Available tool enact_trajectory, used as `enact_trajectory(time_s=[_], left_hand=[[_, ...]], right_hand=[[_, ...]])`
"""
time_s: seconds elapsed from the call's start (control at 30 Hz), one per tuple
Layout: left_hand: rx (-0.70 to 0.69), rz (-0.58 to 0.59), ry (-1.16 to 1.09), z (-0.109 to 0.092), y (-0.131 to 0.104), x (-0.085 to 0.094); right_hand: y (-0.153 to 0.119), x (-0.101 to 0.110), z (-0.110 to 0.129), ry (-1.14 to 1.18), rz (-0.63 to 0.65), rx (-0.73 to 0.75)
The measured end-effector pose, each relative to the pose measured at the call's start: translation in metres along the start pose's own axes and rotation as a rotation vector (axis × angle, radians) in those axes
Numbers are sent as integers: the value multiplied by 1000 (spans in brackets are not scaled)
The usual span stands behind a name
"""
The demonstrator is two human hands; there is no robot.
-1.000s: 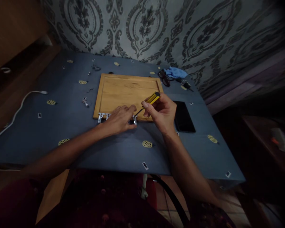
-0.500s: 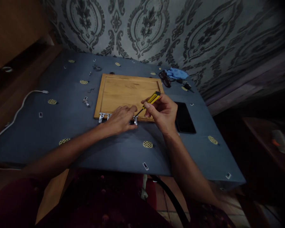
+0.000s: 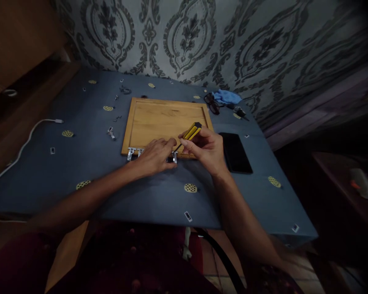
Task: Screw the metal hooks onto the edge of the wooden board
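Note:
A wooden cabinet door lies flat on the table, with metal hinges along its near edge. My left hand rests over that edge, fingers and thumb closed around another hinge, which they partly cover. Between the thumb and fingers of my right hand is a screwdriver with a yellow and black handle. It is tilted, its shaft running down left to the hinge by my left hand. The exact contact of its tip is too small to make out.
Small screws and a loose metal hinge lie left of the door. A black tablet sits to its right. Sunglasses, a blue cloth and keys are at the back right. A white cable crosses the left side.
My right hand and the screwdriver handle have shifted slightly left and down, and the handle has turned a little. My left hand stays in place on the hinge.

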State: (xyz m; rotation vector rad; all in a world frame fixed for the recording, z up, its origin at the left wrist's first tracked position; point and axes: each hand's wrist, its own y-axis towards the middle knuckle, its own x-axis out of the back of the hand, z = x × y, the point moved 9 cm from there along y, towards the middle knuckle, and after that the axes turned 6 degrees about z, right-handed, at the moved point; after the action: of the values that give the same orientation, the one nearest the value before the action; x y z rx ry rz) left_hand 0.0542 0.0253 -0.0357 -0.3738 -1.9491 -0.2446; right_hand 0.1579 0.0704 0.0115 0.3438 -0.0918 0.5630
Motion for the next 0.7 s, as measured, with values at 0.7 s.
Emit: enact_trajectory(time_s=[0.7], left_hand=[[0,11,-20,-1,-1,2]], right_hand=[[-1,10,1,-16,-156,99]])
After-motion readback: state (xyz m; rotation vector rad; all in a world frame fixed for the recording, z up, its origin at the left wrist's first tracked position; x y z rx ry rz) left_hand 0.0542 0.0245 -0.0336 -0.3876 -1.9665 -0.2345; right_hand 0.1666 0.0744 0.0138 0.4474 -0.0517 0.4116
